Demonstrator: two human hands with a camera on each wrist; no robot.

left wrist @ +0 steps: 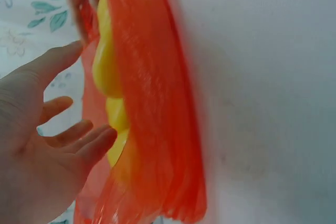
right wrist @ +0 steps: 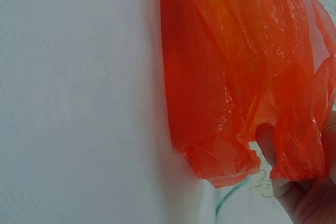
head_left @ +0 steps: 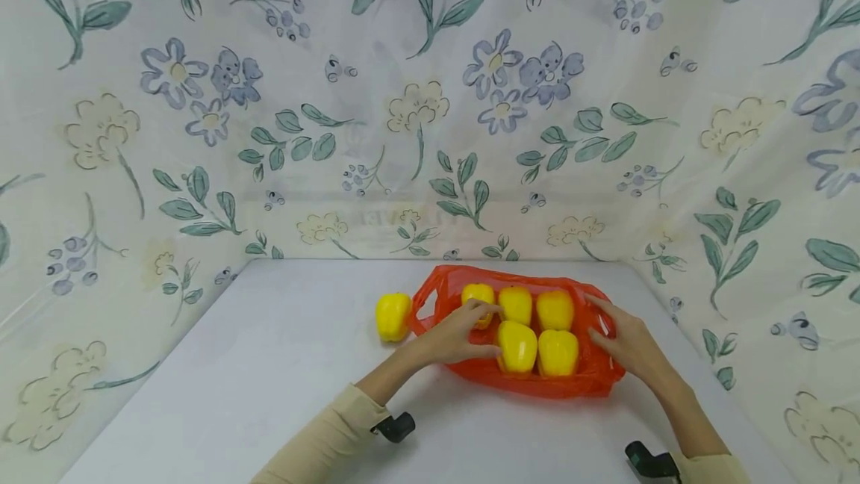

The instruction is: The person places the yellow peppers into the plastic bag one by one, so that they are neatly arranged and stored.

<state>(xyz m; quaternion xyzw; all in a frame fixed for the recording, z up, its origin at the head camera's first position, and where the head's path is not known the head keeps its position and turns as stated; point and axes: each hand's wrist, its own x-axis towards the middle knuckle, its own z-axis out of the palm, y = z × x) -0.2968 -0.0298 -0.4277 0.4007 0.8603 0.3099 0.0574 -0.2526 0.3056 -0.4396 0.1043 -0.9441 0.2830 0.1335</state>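
A red plastic bag [head_left: 463, 376] lies with its mouth spread, and several yellow bell peppers [head_left: 558, 353] sit inside in two rough rows. My left hand [head_left: 460, 333] reaches over the bag's left part, its fingers above the upper-left pepper [head_left: 478, 293]. In the left wrist view the left hand [left wrist: 47, 145] has its thumb and fingers spread apart, holding nothing. At the bag's right end my right hand [head_left: 631, 346] holds the handle side. The right wrist view shows its thumb [right wrist: 266, 142] and fingers on either side of the red film.
One more yellow bell pepper [head_left: 393, 317] stands on the white table [head_left: 269, 364] just left of the bag. A floral sheet [head_left: 376, 133] hangs behind the table and along its sides. Black wrist cameras [head_left: 395, 427] are strapped at both sleeves.
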